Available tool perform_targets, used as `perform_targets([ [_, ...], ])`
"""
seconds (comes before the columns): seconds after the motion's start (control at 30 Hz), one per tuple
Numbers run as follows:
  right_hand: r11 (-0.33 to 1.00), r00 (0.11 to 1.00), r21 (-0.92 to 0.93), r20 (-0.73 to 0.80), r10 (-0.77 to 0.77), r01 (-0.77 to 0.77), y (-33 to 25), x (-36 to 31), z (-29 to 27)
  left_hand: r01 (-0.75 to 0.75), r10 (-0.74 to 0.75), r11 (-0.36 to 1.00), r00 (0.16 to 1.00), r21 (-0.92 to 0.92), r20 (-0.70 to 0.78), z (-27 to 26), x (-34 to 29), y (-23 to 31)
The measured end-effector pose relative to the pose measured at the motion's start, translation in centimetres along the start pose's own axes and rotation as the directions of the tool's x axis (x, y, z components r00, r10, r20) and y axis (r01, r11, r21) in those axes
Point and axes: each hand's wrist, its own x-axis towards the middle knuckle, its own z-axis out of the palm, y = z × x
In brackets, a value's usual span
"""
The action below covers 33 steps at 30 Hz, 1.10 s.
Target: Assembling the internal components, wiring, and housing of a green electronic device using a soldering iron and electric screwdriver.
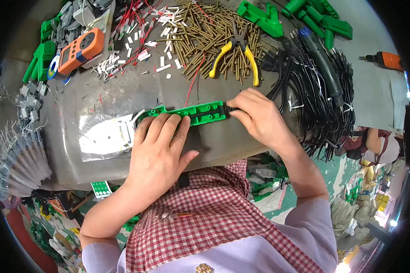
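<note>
A green plastic casing half (209, 113) lies hollow side up on the bench, with ribs and round posts inside. Across its left part rest the fingers of my left hand (157, 148), holding it down, the thumb standing away from it. My right hand (262, 118) pinches a black power cord (229, 109) at the casing's right end; a dark length runs inside the casing toward my left fingers. My left hand hides part of the casing's left end. A thin red wire (190, 93) rises from behind the casing, and a white wire (138, 117) shows at its left end.
Yellow-handled pliers (236, 50) lie on a heap of brass-coloured rods (191, 27). Bundled black cords (319, 95) and a dark cylindrical tool (321, 68) are right. An orange meter (82, 51), white pieces (143, 55) and a clear plastic bag (105, 136) are left.
</note>
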Motion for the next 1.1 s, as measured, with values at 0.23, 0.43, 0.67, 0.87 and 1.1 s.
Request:
perform_targets([
  [0.23,0.97,0.992,-0.241,0.123,0.003,0.027,-1.1,-0.1,-0.6,-0.036,0.038,0.999,0.997,0.034,-0.065,0.7,-0.2,-0.6],
  [0.43,0.996,0.992,0.085,0.129,0.007,-0.018,-4.1,3.9,1.8,-0.031,0.033,0.999,0.996,0.023,-0.083,0.9,-0.4,-0.7],
  [0.67,0.996,0.89,0.038,0.448,-0.084,0.075,-3.2,7.0,1.7,-0.287,0.244,0.958,0.851,-0.023,-0.465,2.1,-5.3,-2.7],
  [0.87,0.999,0.893,-0.006,0.448,-0.034,0.042,-4.1,6.9,1.5,0.081,-0.125,0.977,0.968,-0.199,-0.219,1.3,-5.9,-2.6],
  [1.1,0.98,0.953,0.171,0.3,0.045,-0.1,-7.2,9.8,2.4,0.046,-0.132,0.962,0.941,-0.27,-0.31,2.2,-6.2,-2.7],
])
